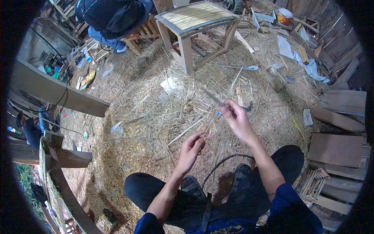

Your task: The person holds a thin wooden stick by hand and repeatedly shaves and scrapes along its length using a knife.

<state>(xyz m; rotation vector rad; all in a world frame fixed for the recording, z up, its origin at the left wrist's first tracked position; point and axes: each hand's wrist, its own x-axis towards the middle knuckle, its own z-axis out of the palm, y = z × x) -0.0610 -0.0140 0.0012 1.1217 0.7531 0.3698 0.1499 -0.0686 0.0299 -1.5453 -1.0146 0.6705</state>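
The floor (105,150) is a broad surface of loose tan straw and shavings. The wearer's legs, in dark trousers (150,193), are bent, with the knees spread. A second person in a dark top (113,15) is bent over at the upper left, beside a wooden stool (198,16) with square timber legs, lower rails and a pale slatted top in a dark border. The stool stands upright on the straw, well forward of the hands. A long flat timber beam (62,90) enters from the left and slopes down toward the straw. A rectangular brown wooden board (336,150) lies among other planks at the right.

The right hand (236,119) is raised, its thumb and fingers clamped on a narrow grey blade-like piece. The left hand (191,150) is lower and nearer the body; its thumb and index finger are close together, the other fingers curled. A white bucket with an orange and red print (284,17) stands near the upper right wall. A thin black hose (223,160) curves between the feet.

The narrow grey blade-like piece (213,97) projects forward and left from the right hand, above the straw. A very thin pale strand (209,126) appears just beside the left fingertips; whether they grip it cannot be determined.
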